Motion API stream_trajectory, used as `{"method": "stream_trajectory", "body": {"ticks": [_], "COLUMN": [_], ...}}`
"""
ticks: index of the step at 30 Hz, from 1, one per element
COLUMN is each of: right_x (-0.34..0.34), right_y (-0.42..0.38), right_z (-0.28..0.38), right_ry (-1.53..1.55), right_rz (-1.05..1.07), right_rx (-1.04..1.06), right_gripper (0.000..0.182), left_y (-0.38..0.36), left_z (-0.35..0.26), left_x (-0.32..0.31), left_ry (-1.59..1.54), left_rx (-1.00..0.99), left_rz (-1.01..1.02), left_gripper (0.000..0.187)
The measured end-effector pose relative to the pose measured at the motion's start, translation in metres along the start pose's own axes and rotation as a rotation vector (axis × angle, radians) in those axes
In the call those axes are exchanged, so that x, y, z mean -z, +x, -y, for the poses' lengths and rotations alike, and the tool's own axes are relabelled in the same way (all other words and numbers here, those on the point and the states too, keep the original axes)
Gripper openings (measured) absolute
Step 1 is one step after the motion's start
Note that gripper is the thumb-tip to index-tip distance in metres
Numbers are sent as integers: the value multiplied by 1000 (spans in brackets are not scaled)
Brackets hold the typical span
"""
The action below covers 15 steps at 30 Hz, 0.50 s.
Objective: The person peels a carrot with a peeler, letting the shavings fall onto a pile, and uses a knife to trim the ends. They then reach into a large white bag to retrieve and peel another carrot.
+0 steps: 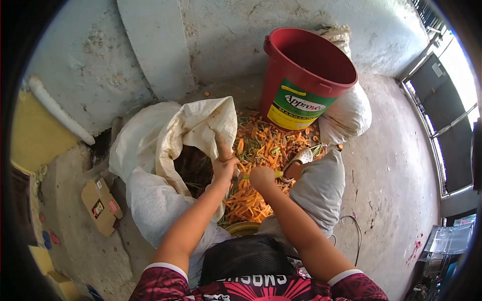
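My left hand (225, 169) is closed around the lower end of a long tan-orange root (222, 145) that looks like a carrot. The root points up and away, beside the mouth of a white woven sack (168, 150). Close by on the right, my right hand (263, 178) makes a fist around a yellow-handled tool (278, 174); its working end is too small to make out. Below both hands, orange peelings and slices (253, 200) mixed with green stalks cover the floor. Dark contents show inside the sack.
A red bucket (281, 70) with a margarine label stands beyond the peelings, before a full white sack (351, 113). My knees (321, 188) flank the pile, a clog (299, 159) on my right foot. Flattened cardboard (100, 205) lies left. A yellow rim (243, 229) shows beneath me.
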State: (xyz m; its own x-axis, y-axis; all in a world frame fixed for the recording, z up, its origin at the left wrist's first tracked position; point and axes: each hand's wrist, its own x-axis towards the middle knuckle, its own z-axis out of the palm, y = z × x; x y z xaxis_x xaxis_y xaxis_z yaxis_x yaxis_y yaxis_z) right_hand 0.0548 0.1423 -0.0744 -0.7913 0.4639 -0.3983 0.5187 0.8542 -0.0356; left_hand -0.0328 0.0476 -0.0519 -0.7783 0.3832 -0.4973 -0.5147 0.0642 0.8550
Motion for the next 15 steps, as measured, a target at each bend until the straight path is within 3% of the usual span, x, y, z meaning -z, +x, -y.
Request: {"method": "stream_trajectory", "body": {"ticks": [7, 11, 15], "right_x": [-2, -10, 5], "right_y": [6, 6, 1], "right_z": [-4, -4, -2], "right_ry": [64, 84, 4], "right_rz": [-39, -60, 60], "right_rx": [173, 246, 149], "right_gripper": [16, 18, 17], "left_y": [37, 36, 29], "left_z": [-3, -5, 6], "left_x": [28, 32, 18], "left_ry": [-253, -291, -92], "left_rx": [36, 69, 0], "left_rz": [578, 727, 414], "left_gripper": [20, 20, 20]}}
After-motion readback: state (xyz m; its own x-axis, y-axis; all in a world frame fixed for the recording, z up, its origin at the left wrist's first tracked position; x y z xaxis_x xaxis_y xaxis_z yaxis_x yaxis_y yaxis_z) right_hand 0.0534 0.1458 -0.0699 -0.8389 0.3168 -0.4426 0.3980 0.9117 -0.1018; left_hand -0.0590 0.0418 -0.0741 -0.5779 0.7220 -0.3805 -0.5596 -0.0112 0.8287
